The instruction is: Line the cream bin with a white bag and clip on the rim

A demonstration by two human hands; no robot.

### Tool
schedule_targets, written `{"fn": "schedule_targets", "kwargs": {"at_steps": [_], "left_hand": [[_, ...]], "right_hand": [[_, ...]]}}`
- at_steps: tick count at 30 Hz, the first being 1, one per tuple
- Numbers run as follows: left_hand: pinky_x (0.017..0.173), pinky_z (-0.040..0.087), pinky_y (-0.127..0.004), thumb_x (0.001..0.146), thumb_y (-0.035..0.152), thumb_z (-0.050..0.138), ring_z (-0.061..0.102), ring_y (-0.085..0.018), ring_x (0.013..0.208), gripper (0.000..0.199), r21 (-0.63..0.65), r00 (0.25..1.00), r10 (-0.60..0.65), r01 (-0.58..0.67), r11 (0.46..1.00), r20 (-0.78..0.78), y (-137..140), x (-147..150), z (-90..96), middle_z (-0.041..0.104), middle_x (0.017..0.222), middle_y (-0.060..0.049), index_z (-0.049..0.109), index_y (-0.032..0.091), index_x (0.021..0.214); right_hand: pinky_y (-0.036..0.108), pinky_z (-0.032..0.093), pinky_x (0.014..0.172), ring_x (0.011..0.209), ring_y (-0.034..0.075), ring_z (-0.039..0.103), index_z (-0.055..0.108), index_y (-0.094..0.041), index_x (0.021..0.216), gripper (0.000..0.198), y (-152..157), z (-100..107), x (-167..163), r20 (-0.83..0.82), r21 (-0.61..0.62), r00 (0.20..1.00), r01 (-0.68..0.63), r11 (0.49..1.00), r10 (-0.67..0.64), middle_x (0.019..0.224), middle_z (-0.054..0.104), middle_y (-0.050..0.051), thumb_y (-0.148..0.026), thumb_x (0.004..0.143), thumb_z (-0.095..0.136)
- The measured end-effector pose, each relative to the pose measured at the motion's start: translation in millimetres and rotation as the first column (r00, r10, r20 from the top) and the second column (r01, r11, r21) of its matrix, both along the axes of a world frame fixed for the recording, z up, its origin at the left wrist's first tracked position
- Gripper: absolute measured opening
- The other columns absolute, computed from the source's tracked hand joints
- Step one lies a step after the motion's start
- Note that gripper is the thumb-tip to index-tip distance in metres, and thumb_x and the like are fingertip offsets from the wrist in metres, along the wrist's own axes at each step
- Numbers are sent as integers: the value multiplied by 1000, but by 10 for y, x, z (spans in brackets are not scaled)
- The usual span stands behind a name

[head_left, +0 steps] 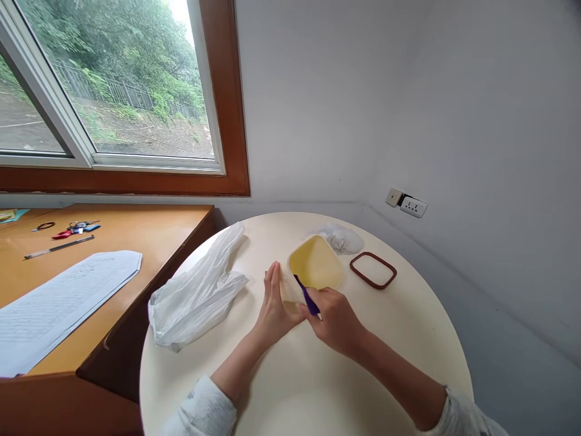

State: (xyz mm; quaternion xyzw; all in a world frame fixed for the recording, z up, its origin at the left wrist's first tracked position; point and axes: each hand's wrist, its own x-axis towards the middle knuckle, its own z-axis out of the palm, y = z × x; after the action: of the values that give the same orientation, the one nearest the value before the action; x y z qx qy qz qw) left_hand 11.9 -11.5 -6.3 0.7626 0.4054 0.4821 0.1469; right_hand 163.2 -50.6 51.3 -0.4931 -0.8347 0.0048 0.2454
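Near the middle of the round cream table, a translucent, rounded-square container sits between the person's two hands, its inside showing yellow; whether that is tint or contents, I cannot tell. The left hand clasps its near left side, fingers close together along the wall and thumb spread wide from them. The right hand curls round a purple tool, pinching it between thumb and fingers, with the purple tip slanting up across the container's near edge. That hand hides the container's near right corner and part of the tool.

Just behind the container lies some crumpled clear plastic, and to its right, a little apart, a brown rounded-rectangular frame lies flat. Left of the left hand, a rumpled white plastic bag takes up that side of the tabletop.

Beyond the bag stands an orange-brown desk bearing papers, a pen, a small bunch of keys and a black loop. Behind are a window and wall sockets.
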Motion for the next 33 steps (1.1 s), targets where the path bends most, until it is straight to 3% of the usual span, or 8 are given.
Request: {"fn": "schedule_targets", "kwargs": {"at_steps": [7, 14, 19, 24, 29, 33], "left_hand": [[105, 9, -64, 71, 25, 63, 6, -38, 136, 101, 193, 990, 129, -117, 974, -52, 100, -76, -75, 11, 143, -22, -10, 21, 141], [101, 28, -58, 70, 29, 65, 20, -37, 132, 101, 266, 981, 161, -126, 956, -111, 118, -109, -97, 22, 137, -21, -5, 20, 141], [98, 35, -55, 67, 29, 66, 28, -37, 127, 99, 319, 979, 174, -133, 938, -103, 110, -77, -70, 26, 134, -21, 1, 19, 141], [97, 35, -57, 64, 33, 69, 29, -37, 126, 102, 348, 979, 163, -112, 931, -120, 101, -74, -48, 27, 134, -21, 3, 18, 141], [101, 30, -58, 62, 31, 68, 28, -37, 127, 100, 372, 979, 124, -57, 926, -159, 112, -85, -54, 27, 133, -21, 7, 17, 140], [104, 25, -59, 63, 29, 66, 29, -36, 127, 98, 396, 981, 94, -20, 918, -168, 129, -82, -58, 26, 134, -20, 7, 18, 140]], "right_hand": [[25, 33, 58, 59, 15, 51, 53, -17, 80, 15, -58, -42, -254, -111, 2, 992, -66, 998, 66, 67, 61, 4, -27, 87, 43], [25, 36, 60, 64, 14, 49, 51, -17, 79, 20, -136, -12, -164, -196, -119, 971, -160, 980, 134, 69, 58, 3, -29, 90, 39], [24, 37, 61, 65, 13, 48, 53, -18, 82, 25, -161, 214, 19, -218, -357, 954, -276, 893, 207, 74, 58, 2, -26, 92, 32], [23, 34, 56, 60, 11, 43, 55, -19, 82, 26, -65, 359, 117, -187, -547, 955, -295, 783, 230, 72, 56, 0, -27, 92, 32], [22, 37, 52, 62, 12, 48, 57, -21, 85, 23, 210, 214, 46, -43, -669, 965, -220, 709, 259, 75, 59, 1, -24, 88, 35], [24, 44, 57, 65, 13, 54, 60, -20, 86, 18, 459, -13, -47, 39, -564, 921, -301, 769, 389, 79, 63, 2, -13, 77, 47]]}}
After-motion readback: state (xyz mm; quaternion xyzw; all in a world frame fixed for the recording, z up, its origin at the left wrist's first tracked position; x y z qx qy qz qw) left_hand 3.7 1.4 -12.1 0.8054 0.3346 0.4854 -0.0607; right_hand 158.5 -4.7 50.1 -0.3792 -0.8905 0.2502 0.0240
